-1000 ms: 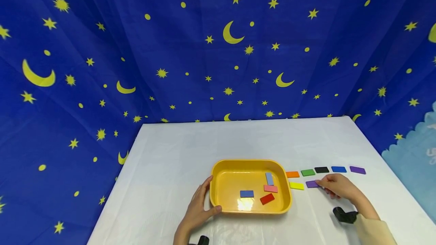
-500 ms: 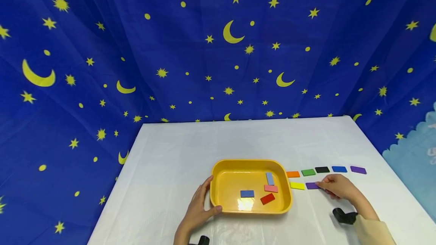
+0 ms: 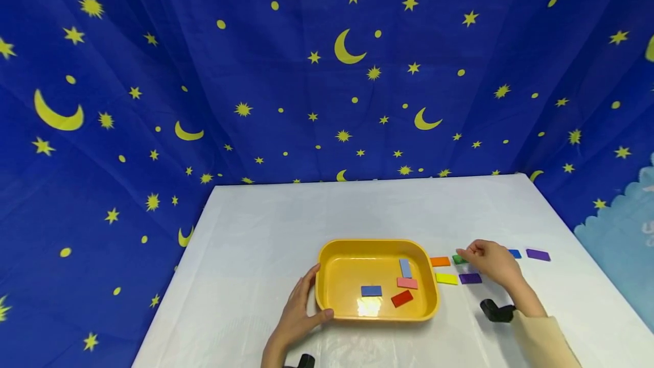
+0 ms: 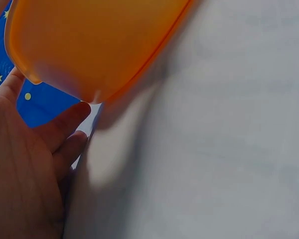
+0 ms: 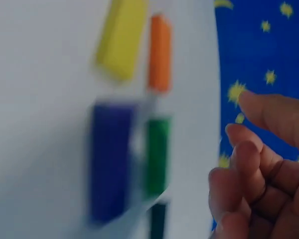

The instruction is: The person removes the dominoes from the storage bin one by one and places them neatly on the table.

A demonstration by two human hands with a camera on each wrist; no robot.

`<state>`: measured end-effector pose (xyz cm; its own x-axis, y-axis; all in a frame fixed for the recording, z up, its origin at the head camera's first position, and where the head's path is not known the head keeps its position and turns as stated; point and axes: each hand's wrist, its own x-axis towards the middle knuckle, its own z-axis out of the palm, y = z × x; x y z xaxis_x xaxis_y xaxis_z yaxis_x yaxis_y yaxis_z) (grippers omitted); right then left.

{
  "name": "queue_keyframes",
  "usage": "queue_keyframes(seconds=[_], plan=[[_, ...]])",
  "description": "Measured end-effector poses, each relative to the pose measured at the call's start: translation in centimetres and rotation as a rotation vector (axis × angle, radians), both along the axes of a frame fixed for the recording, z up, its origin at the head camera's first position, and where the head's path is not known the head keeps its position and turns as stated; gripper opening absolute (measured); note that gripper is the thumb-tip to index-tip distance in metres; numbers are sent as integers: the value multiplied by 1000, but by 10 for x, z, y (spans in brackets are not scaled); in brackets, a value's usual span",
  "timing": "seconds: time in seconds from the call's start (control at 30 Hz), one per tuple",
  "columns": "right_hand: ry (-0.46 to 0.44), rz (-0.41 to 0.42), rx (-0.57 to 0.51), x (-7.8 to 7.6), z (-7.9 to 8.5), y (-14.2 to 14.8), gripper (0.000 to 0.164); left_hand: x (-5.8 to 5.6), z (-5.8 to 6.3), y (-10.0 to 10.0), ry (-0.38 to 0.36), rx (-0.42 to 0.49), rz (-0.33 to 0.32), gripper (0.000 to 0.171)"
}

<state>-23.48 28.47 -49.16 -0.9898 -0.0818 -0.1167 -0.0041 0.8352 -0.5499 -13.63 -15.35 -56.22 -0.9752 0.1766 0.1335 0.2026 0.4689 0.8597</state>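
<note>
My left hand (image 3: pixel 297 318) holds the left end of a yellow plastic tray (image 3: pixel 332 247), thumb at its front corner and fingers along its side. In the left wrist view, fingertips meet the tray's wall. My right hand (image 3: pixel 491 261) hovers over a row of small domino-shaped blocks, its fingers loosely bent with nothing between them. Below it lies a green block (image 3: pixel 458 259), partly covered. A dark block (image 5: pixel 158 221) shows beside the green one in the right wrist view, hidden by the hand from the head. Nearer the body lies a purple block (image 3: pixel 470 279), right of a yellow block (image 3: pixel 447 279).
An orange block (image 3: pixel 440 262) starts the back row, which ends with a blue block (image 3: pixel 515 254) and another purple block (image 3: pixel 538 255). Inside the tray lie a blue block (image 3: pixel 371 291), a light blue block (image 3: pixel 405 268), a pink block (image 3: pixel 407 283) and a red block (image 3: pixel 402 299).
My right hand has let go of the front-row purple block and moved up and left, over the green and black blocks. The left hand and tray have stayed put.
</note>
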Motion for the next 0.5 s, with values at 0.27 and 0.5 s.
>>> queue_keyframes(seconds=[0.27, 0.5], plan=[[71, 236, -55, -17, 34, -66, 28, 0, 0, 1, 22, 4, 1, 91], [-46, 658, 9, -22, 45, -127, 22, 0, -1, 0, 34, -1, 1, 91]])
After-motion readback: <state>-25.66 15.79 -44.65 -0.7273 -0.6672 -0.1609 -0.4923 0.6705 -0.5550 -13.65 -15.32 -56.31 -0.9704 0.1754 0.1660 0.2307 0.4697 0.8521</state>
